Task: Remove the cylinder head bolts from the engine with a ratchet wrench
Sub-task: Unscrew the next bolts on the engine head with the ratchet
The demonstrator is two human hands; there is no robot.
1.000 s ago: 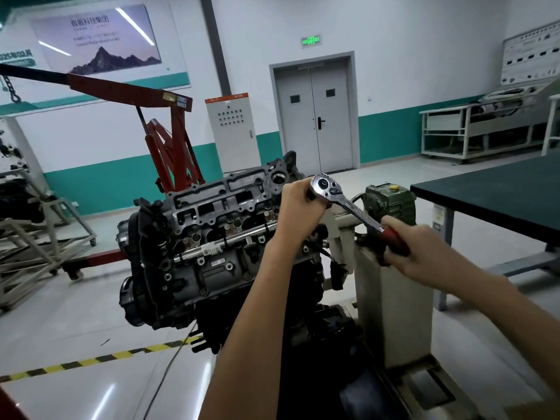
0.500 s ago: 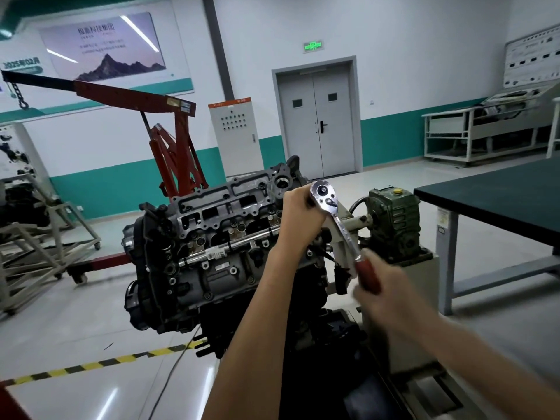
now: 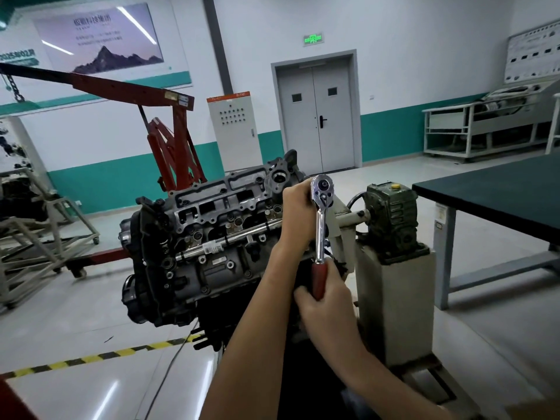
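Cranking at the right end of the engine (image 3: 212, 237): right hand (image 3: 325, 295) wrapped round the red handle of the ratchet wrench (image 3: 320, 219), left hand (image 3: 298, 213) curled round its head to steady it. The cylinder head bolt is hidden under there, so I can't count what's out; I'd guess mid-job. The poster (image 3: 100, 40) behind the engine is too blurry to read.

A red hoist (image 3: 178, 140) stands beside a white cabinet (image 3: 235, 128), near a grey double door (image 3: 316, 116) and a dark-topped table (image 3: 500, 189).

red wrench handle (image 3: 319, 280), chrome shaft (image 3: 320, 234)
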